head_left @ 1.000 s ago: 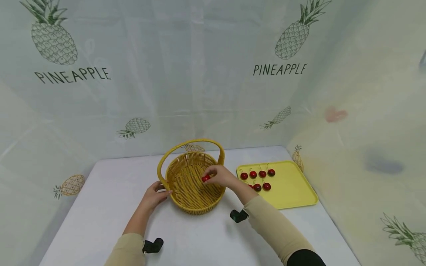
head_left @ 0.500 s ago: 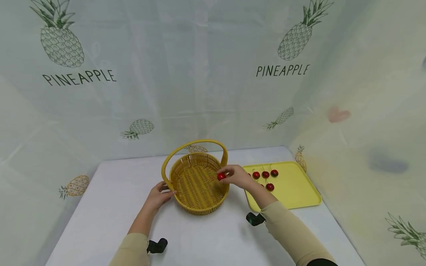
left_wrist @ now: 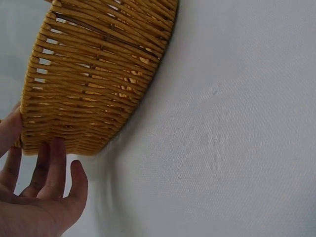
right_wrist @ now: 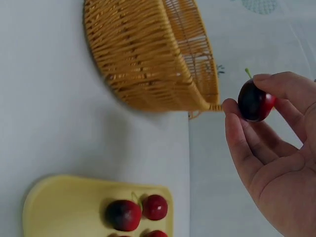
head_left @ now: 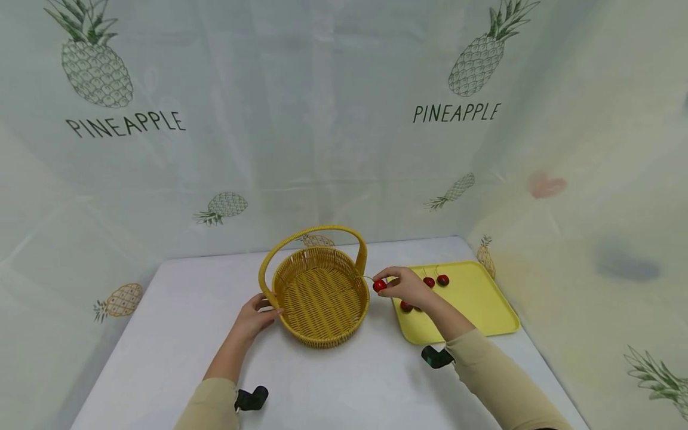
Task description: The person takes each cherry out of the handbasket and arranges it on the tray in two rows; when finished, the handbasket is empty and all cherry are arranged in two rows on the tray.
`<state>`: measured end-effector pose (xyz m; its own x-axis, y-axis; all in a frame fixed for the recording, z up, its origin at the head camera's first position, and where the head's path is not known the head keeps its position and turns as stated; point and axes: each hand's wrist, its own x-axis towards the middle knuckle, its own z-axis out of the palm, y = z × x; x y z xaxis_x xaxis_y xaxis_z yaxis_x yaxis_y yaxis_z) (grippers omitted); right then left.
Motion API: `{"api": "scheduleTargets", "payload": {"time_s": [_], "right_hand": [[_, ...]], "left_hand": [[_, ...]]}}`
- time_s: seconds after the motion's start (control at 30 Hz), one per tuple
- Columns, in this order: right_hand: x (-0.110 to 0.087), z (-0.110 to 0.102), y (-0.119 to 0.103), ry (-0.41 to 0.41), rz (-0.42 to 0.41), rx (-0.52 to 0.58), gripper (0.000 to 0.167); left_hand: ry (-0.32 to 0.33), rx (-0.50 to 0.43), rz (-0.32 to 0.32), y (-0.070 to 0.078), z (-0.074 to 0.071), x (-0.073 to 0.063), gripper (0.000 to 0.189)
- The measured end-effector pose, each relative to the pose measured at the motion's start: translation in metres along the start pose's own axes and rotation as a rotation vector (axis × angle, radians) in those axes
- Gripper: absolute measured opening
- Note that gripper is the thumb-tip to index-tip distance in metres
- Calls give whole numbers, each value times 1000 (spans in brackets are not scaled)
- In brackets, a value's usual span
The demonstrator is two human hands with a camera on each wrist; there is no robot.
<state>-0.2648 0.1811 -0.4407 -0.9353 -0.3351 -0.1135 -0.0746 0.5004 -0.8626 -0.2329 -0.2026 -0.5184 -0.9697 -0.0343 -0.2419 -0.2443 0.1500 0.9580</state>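
Observation:
A yellow wicker basket [head_left: 320, 346] with a tall arched handle stands mid-table. At its left side, my left hand [head_left: 254, 319] grips the rim; in the left wrist view the fingers of that hand [left_wrist: 44, 197] lie against the woven outer wall. My right hand [head_left: 411, 288] pinches a dark red cherry [head_left: 379, 285] between thumb and fingertips, just outside the basket's right rim. A thin green stem [right_wrist: 248, 73] sticks up from this cherry in the right wrist view. Several more cherries [head_left: 443, 280] lie on a yellow tray [head_left: 484, 304], some hidden behind the right hand and forearm.
The tray sits to the right of the basket, with a narrow strip of white table [head_left: 380, 325] between them. Behind the table hangs a pale curtain [head_left: 322, 119] printed with pineapples. A black wrist camera [head_left: 436, 357] juts from the right sleeve.
My right hand has moved right, from over the basket to the gap beside the tray, with the cherry still pinched. The left hand stays on the basket rim.

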Motion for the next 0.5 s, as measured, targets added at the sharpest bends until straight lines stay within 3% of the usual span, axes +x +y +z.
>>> {"api": "scheduleTargets", "payload": {"time_s": [0.5], "right_hand": [[-18,-32,42,121,74,-29,29]], "left_hand": [[11,-4,-3,-1,0,1,55]]}}
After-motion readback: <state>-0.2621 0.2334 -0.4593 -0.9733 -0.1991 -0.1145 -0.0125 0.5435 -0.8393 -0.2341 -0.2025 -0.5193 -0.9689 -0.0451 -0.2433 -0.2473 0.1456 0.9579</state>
